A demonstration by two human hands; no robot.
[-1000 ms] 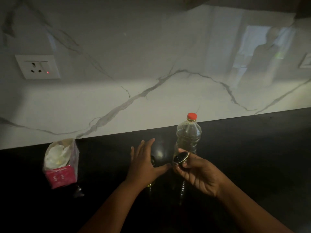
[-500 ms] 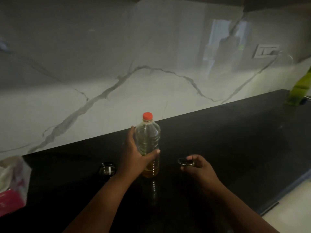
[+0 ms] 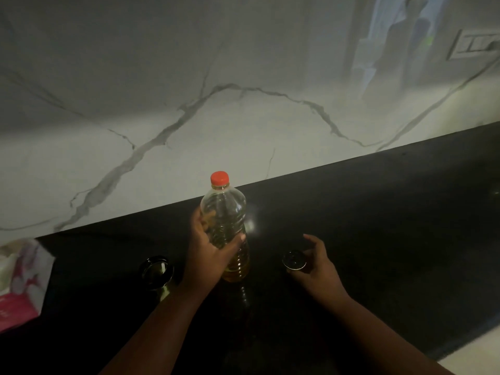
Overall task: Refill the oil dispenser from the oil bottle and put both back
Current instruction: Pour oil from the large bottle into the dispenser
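Dark surface: our left hand grips the still-capped oil bottle, right hand pinches the dispenser lid, dispenser open; pouring's all left.

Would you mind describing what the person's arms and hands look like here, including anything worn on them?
Both forearms are bare to the bottom edge of the frame: no sleeves show. The left hand and right hand wear no gloves, and no watch or bracelet shows on either wrist. The dim light hides any rings.
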